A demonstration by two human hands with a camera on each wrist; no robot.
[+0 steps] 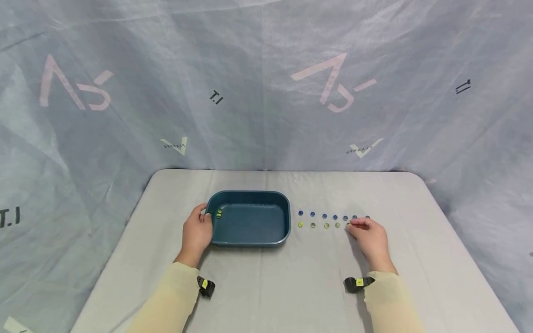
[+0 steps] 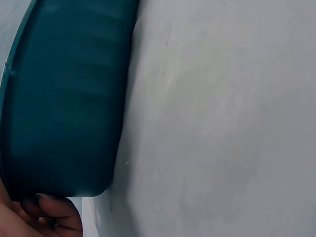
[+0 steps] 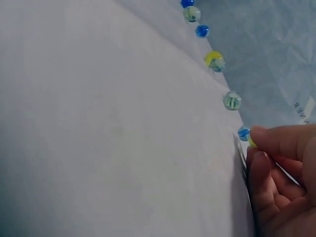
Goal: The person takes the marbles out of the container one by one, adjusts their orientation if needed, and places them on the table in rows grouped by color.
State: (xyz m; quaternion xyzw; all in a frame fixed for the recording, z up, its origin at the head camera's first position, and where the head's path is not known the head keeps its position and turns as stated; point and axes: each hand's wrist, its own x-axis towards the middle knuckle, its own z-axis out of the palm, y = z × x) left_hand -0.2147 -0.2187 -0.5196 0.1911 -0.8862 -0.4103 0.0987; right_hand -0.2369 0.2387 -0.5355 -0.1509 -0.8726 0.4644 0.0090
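Note:
My left hand (image 1: 197, 233) grips the left end of a dark teal tray (image 1: 251, 226), its thumb over the rim. In the left wrist view, curled fingers (image 2: 61, 215) show at the tray's end. Inside the tray, by its left wall, lie a few yellow-green marbles (image 1: 219, 213). My right hand (image 1: 370, 238) is low over the table, right of the tray. Its thumb and fingertips pinch a yellowish marble (image 3: 252, 142), mostly hidden by them. That hand is at the right end of a front row of clear and yellow-green marbles (image 1: 326, 225).
Behind the front row runs a row of several blue marbles (image 1: 324, 216); its right end is close to my right fingers. A pale cloth covers the table (image 1: 266, 286). A grey printed sheet (image 1: 266, 92) hangs behind the far edge.

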